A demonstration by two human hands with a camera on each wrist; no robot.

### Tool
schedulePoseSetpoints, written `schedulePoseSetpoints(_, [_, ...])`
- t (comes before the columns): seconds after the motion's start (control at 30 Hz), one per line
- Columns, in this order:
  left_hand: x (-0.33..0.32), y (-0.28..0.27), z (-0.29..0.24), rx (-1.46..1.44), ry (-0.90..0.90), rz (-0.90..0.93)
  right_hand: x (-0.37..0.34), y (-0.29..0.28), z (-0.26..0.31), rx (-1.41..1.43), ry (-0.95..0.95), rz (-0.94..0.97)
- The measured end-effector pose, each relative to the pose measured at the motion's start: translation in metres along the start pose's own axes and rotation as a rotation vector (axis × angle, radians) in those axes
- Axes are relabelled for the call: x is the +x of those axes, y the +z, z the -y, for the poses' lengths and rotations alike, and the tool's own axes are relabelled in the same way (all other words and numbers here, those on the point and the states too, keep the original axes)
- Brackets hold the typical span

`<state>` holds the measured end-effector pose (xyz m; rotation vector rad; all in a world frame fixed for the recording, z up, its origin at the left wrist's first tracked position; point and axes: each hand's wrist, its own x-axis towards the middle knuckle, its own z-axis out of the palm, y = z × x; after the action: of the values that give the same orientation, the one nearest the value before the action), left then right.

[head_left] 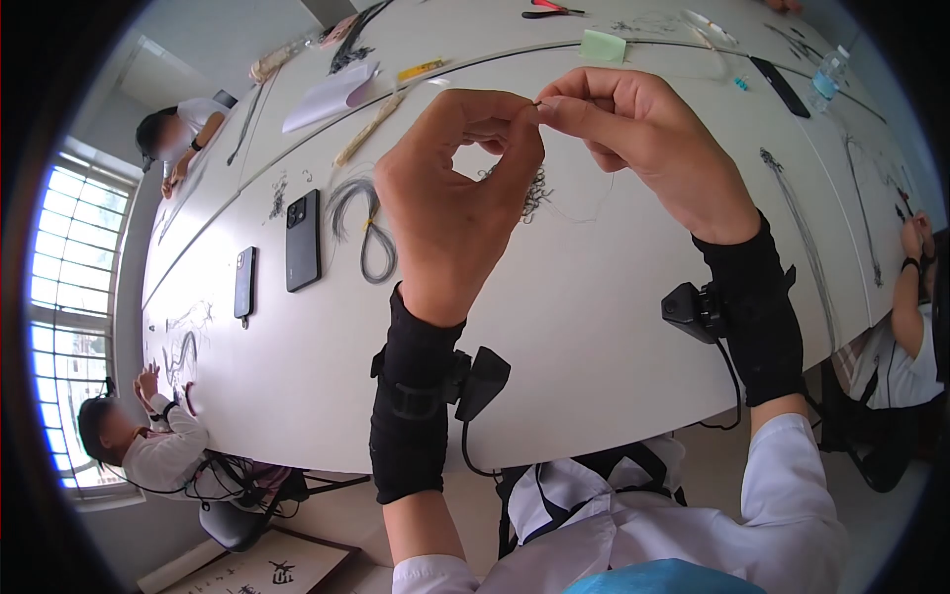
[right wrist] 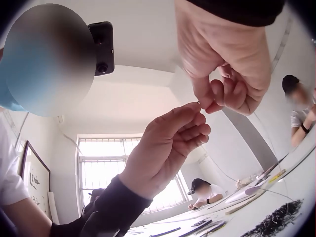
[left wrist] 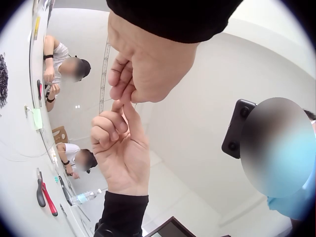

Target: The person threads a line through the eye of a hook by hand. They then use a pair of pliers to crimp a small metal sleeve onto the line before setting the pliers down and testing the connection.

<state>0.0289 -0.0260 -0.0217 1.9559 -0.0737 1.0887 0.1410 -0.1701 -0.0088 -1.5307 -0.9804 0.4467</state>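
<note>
Both hands are raised over the white table [head_left: 584,327], fingertips meeting. My left hand [head_left: 445,198] pinches a tiny dark piece [head_left: 537,103] between thumb and forefinger. From the other side my right hand [head_left: 643,129] pinches at the same spot, its thumb and forefinger touching the left fingertips. In the right wrist view only a dark speck [right wrist: 199,102] shows between the fingers; I cannot tell its kind. A fine strand [head_left: 584,219] curves over the table below the hands. Partly hidden behind the left hand lies a heap of small dark curly pieces [head_left: 535,195].
Left of the hands lie a tied bundle of grey strands [head_left: 374,243] and two phones [head_left: 304,241]. Black-and-red pliers [left wrist: 45,195], a green paper [head_left: 603,47] and a water bottle [head_left: 827,79] are farther off. Other people [head_left: 163,441] sit around the table.
</note>
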Motion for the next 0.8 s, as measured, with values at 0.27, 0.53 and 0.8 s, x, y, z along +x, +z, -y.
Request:
schedulePoseSetpoints(0.27, [-0.001,-0.001,-0.003,0.079,0.012,-0.131,-0.01,0.026,0.009,0.172,0.004,-0.09])
schedulePoseSetpoints(0.53, [-0.001,0.003,-0.002,0.061,0.005,-0.016,-0.009,0.017,0.008,0.139,-0.008,-0.159])
schedulePoseSetpoints(0.8, [-0.001,0.004,-0.002,0.023,-0.061,-0.029,-0.006,0.017,0.006,0.094,-0.042,-0.163])
